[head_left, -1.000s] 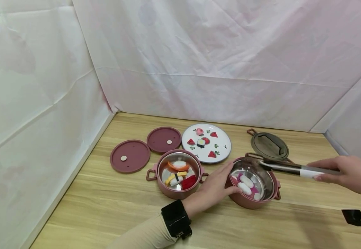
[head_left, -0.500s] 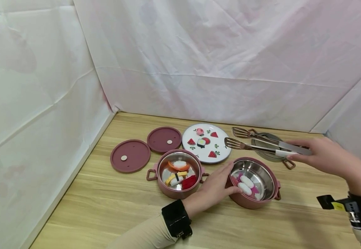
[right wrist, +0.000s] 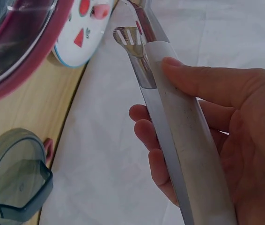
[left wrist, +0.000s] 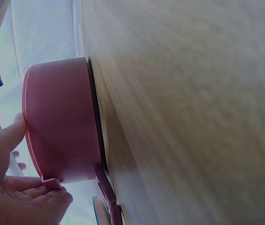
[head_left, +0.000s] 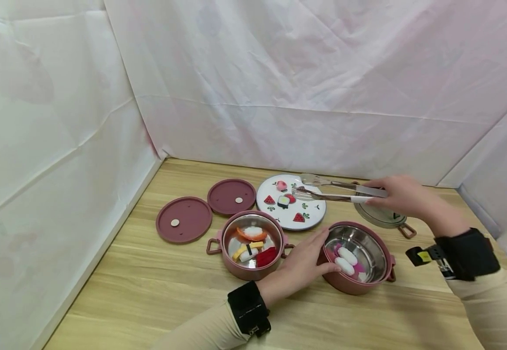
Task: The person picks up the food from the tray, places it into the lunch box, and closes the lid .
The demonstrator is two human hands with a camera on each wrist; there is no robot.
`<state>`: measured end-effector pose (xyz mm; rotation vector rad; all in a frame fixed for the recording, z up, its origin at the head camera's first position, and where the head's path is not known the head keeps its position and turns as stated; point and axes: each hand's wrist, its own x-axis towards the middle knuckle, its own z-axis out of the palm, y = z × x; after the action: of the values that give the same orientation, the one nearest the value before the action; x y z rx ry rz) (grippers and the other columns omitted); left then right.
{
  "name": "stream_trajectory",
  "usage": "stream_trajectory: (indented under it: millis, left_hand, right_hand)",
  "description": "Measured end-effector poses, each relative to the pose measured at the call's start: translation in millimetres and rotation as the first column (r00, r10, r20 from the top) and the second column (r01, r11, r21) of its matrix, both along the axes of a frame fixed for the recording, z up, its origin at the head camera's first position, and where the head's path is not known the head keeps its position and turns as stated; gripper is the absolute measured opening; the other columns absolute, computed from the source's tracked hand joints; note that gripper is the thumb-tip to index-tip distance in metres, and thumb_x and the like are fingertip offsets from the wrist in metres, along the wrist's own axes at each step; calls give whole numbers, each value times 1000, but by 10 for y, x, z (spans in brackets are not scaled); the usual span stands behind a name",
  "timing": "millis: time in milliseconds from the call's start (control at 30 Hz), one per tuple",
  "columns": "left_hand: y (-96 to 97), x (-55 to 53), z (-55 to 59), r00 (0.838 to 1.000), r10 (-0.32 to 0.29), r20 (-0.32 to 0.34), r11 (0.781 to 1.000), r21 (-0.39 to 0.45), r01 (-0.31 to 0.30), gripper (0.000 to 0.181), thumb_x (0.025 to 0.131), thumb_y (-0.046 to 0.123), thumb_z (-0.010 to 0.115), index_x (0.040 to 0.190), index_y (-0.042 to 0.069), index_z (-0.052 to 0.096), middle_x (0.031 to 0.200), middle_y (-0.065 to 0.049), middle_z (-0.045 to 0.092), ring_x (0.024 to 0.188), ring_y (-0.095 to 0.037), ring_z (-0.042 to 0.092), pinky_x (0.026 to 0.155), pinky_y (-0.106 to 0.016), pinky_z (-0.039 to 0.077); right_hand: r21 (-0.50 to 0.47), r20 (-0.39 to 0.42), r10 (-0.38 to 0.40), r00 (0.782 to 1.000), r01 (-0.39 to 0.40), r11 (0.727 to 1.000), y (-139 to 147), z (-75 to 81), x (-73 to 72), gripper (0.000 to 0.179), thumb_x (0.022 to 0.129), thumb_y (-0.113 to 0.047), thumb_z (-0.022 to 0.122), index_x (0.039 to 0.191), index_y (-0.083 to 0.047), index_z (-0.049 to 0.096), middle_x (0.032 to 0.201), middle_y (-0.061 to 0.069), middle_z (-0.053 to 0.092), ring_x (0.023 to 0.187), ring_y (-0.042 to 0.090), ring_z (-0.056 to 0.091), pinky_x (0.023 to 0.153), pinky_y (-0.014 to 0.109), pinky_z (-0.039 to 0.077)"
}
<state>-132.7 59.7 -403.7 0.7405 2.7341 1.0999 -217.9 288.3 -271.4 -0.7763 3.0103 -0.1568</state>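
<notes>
My right hand (head_left: 399, 194) grips a pair of metal tongs (right wrist: 184, 131) by their white and grey handles, thumb on one arm and fingers round the other. The slotted tips stand apart over the white plate (head_left: 316, 216), near a small sushi piece (head_left: 283, 201). At the left side of the right-hand pink pot (head_left: 354, 287), my left hand (head_left: 303, 255) holds on, thumb at the rim and fingers at the side handle (left wrist: 53, 183). Two white rice pieces (head_left: 345, 265) on pink and purple bits lie inside that pot.
A second pink pot (head_left: 246, 274) holds several toy sushi pieces. Two maroon lids (head_left: 187, 223) lie at the left. Behind the right pot is a green-grey glass lid or pan (right wrist: 20, 183) with a dark handle. White cloth walls (head_left: 279, 121) enclose the table.
My right hand has carried the tongs up from over the right pot and leftward to above the plate; their arms have spread. The left hand has stayed at the pot.
</notes>
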Motion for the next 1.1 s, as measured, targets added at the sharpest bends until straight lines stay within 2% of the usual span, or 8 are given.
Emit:
stream_trajectory:
  millis: [100,200,333,600,700,900,1100]
  left_hand:
    - [4,-3,0,1000,-1,-1,1000,-7,1,84,84,49,64,152,18,26,157,-1,29,140,-18,28,110,-42,40]
    - [3,-3,2,1000,0,-3,1000,-13,0,84,84,49,64,152,18,26,157,0,29,140,-18,28,110,-42,40]
    - [0,-4,3,1000,2,2,1000,-13,-2,83,85,49,64,152,18,26,157,0,29,140,-18,29,109,-43,41]
    - [-13,-4,8,1000,-2,4,1000,-6,2,83,84,49,64,152,19,26,157,-1,29,139,-18,30,108,-44,42]
    - [-14,-5,8,1000,-6,-11,1000,-5,6,84,84,49,64,152,18,26,157,0,28,139,-18,30,108,-43,42]
    - [-7,-4,8,1000,-5,-24,1000,-7,5,84,84,49,64,152,17,26,157,2,28,139,-17,29,109,-42,42]
    - [-1,-4,12,1000,2,-18,1000,-11,-3,84,84,49,65,152,18,26,157,2,27,139,-17,29,109,-42,42]
  right_hand:
    - [9,-4,31,1000,-31,999,-80,-49,-68,44,84,-20,72,120,3,64,100,24,71,64,18,56,56,38,47]
    - [9,5,57,998,-57,998,-154,-100,-114,45,84,-20,72,120,4,64,100,24,71,66,20,60,58,40,50]
    - [-4,24,76,997,-76,997,-224,-167,-147,44,84,-19,72,120,6,64,102,24,71,77,28,65,67,49,56]
    - [-36,67,94,993,-91,995,-301,-273,-154,42,86,-16,70,120,7,63,113,28,66,95,37,63,79,55,55]
    - [-40,69,89,994,-86,995,-321,-305,-159,40,85,-14,71,119,5,64,111,26,67,94,36,64,78,54,56]
    - [-50,65,71,995,-68,996,-359,-346,-166,35,86,-14,71,116,2,67,102,19,71,82,25,65,70,48,57]
    - [-40,39,71,997,-69,997,-368,-368,-155,30,86,-13,70,113,-1,69,97,14,72,80,23,65,68,46,57]
